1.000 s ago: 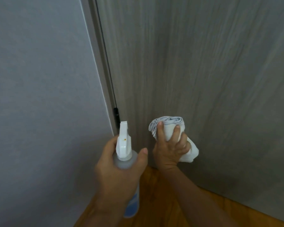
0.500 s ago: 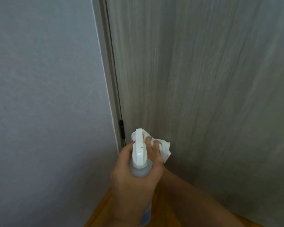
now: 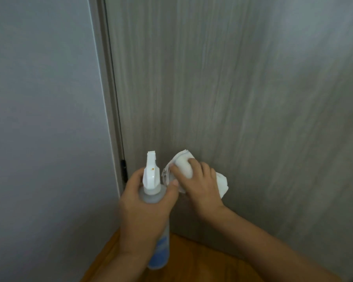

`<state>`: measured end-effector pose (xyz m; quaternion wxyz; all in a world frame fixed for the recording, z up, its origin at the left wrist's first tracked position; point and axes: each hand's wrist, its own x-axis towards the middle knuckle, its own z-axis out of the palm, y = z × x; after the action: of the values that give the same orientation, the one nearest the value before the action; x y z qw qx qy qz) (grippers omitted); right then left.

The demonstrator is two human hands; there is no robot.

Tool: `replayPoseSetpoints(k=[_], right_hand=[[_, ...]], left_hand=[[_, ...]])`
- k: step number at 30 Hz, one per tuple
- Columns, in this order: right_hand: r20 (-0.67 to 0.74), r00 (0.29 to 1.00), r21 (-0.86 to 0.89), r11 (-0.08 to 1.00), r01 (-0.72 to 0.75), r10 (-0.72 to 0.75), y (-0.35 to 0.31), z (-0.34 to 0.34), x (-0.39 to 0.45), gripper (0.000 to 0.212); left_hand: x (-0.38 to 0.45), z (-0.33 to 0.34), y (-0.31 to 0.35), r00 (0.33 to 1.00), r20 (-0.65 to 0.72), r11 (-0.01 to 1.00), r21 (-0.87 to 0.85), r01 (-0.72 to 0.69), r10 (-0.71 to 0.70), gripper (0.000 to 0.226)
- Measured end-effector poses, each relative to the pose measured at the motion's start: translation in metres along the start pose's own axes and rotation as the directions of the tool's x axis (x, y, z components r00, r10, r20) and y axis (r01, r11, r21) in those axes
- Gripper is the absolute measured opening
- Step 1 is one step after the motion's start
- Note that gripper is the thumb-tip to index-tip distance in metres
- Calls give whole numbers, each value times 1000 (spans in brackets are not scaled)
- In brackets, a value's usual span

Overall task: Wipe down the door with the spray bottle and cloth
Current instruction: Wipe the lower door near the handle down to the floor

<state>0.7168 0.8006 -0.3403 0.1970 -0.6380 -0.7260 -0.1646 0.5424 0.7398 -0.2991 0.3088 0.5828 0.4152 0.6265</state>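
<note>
Here, left hand [image 3: 145, 210] has its grip wrapped round the clear plastic spray bottle w/ white trigger head [image 3: 151, 180], upright, near the hinge side. Right hand [image 3: 200, 184] clutches the bunched white cloth [image 3: 183, 165], pressed vs. the grey wood-grain door [image 3: 232, 88] low down, just beside the bottle.

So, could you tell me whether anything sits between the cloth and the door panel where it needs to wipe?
Nothing visible does. The right hand presses the white cloth against the lower part of the door, near the hinge edge. The spray bottle, gripped by the left hand, sits beside the cloth to its left, not in front.
</note>
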Motion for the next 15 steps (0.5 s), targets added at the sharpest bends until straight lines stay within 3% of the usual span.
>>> replayPoseSetpoints(k=[3, 8, 15], right_hand=[[-131, 990, -62, 996, -60, 51, 38, -41, -21, 93], [-230, 968, 0, 994, -106, 103, 84, -123, -46, 84], [-355, 920, 88, 986, -143, 165, 135, -184, -86, 76]], left_hand=[[-4, 9, 13, 1000, 20, 1000, 2, -12, 12, 43], [-12, 27, 32, 1000, 31, 1000, -30, 4, -4, 46], [-23, 54, 54, 997, 64, 996, -77, 43, -38, 55]])
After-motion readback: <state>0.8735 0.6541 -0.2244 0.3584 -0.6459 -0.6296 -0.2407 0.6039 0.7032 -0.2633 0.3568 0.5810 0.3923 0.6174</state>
